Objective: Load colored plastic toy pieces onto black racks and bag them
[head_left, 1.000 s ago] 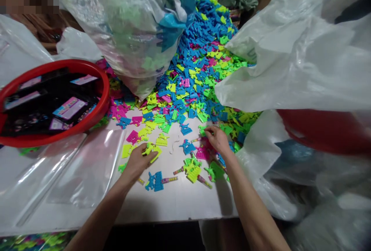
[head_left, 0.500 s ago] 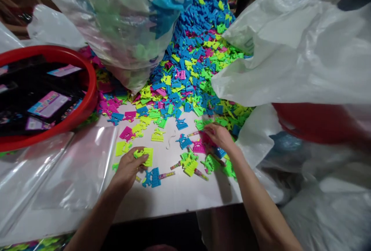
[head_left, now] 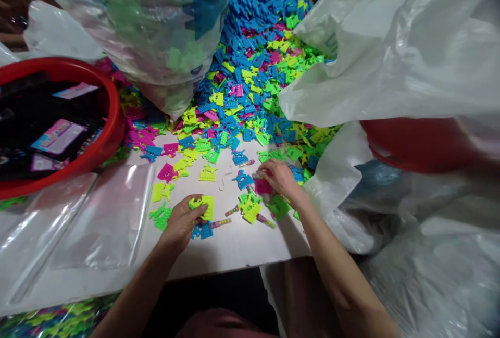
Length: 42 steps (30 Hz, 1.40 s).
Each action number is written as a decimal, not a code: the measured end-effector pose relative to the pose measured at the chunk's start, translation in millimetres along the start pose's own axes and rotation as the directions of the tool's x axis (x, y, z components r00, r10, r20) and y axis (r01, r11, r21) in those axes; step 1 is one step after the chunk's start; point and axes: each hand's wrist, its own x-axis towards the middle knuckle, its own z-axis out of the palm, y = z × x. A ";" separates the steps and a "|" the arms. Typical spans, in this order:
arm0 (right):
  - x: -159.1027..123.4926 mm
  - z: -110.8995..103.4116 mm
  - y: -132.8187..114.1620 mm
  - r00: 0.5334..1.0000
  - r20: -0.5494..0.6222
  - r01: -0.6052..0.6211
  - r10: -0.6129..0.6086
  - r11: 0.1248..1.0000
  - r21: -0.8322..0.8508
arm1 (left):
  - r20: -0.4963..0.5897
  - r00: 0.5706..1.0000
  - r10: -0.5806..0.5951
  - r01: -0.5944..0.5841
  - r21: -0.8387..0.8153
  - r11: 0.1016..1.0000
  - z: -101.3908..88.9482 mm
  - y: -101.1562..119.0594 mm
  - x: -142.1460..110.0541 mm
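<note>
A flat yellow plastic toy piece, toothed along one edge, is pinched between the thumb and fingers of my left hand. Below that hand lie a blue piece and a candy tube. My right hand is over the table, its fingers bent together beside a pink piece; what they grip, if anything, is hidden. Another blue piece lies left of its fingertips. Nearer me, yellow pieces lie with tubes sticking out from under them, and green pieces sit under my right wrist.
A large heap of coloured pieces covers the back of the table. A full plastic bag stands on it. At left are a red basin of black packs and clear plastic bags. White bags crowd the right.
My right hand has moved left and its fingers have come in beside the pink piece. My left hand still holds the yellow piece, now nearer the blue one. The view has shifted slightly.
</note>
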 end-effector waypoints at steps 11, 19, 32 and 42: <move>-39.8 23.0 -14.0 0.999 -0.004 -0.047 0.048 0.990 0.132 | 0.115 0.993 0.021 -0.023 0.014 1.000 17.7 -16.3 -8.7; 21.6 26.5 -21.3 0.996 -0.015 -0.085 0.084 0.989 -0.124 | 0.163 0.987 0.018 -0.017 -0.006 1.000 32.1 -16.5 -11.4; -49.0 21.1 -83.8 0.984 -0.051 -0.052 0.171 0.549 0.834 | 0.140 0.990 -0.028 0.059 -0.220 0.974 26.7 -4.3 -0.3; -72.6 47.1 -101.1 0.956 0.024 -0.114 0.291 0.297 0.948 | 0.195 0.980 -0.026 0.067 -0.204 0.977 27.5 -1.5 -13.2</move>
